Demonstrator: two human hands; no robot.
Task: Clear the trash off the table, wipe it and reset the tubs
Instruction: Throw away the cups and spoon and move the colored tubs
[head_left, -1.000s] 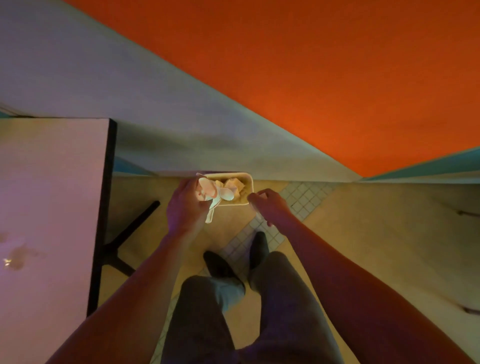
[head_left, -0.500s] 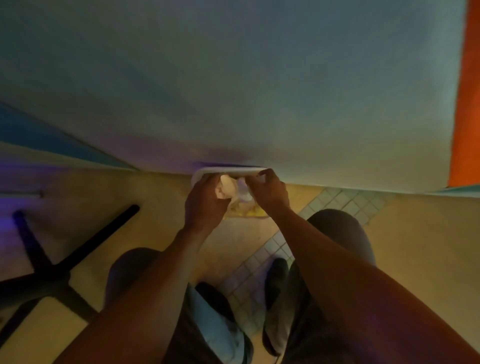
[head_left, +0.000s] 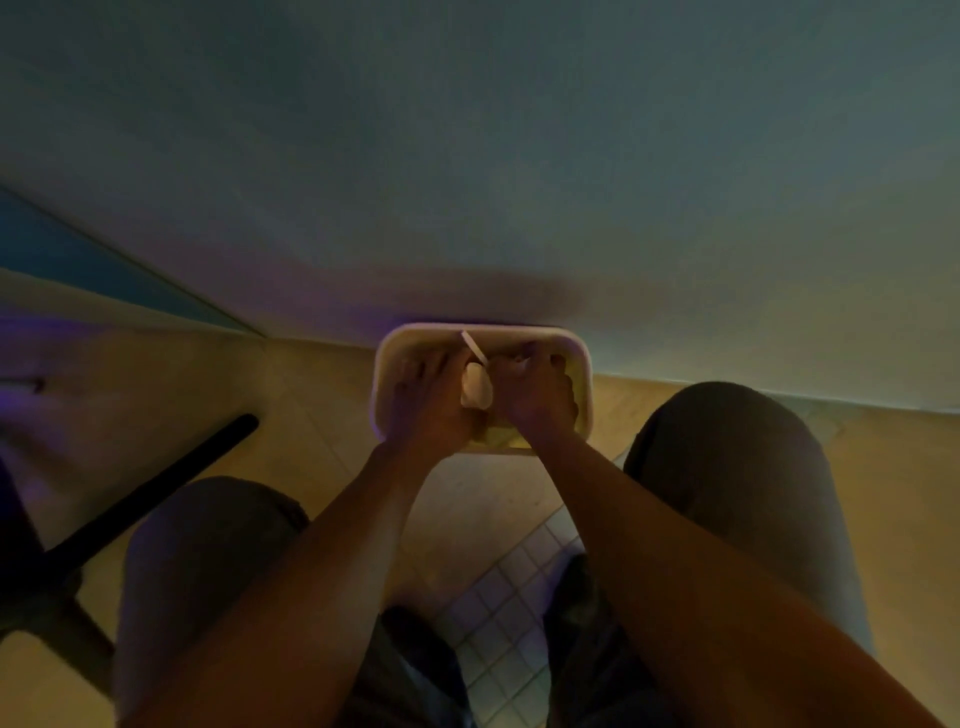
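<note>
Both hands are down inside a pale, round-cornered tray (head_left: 584, 395) held low over the floor, close to the foot of a grey wall (head_left: 467, 156), with the person's knees either side and a dark table leg (head_left: 156, 499) off to the left. The left hand (head_left: 426, 405) and the right hand (head_left: 535, 397) meet over the middle of the tray, and between them sit a white plastic spoon (head_left: 477, 391) and a thin white stick-like handle (head_left: 474, 347) poking up toward the far rim. The fingers of both hands curl down into the tray, apparently gathering or pressing the trash there, but the dim light and blur make it impossible to say just what each hand grips, or whether something under the tray is bearing it. This looks like the trash-clearing part of the job, with the wiping and the resetting of tubs not yet begun. To do it well, I would bunch the loose bits together toward the middle first, trap the spoon and stick under the thumbs so they cannot flick out, and keep the tray level until it is over the bin. Yellowish scraps (head_left: 498, 441) near the near rim would likely slide off first if the tray tips toward the body.
</note>
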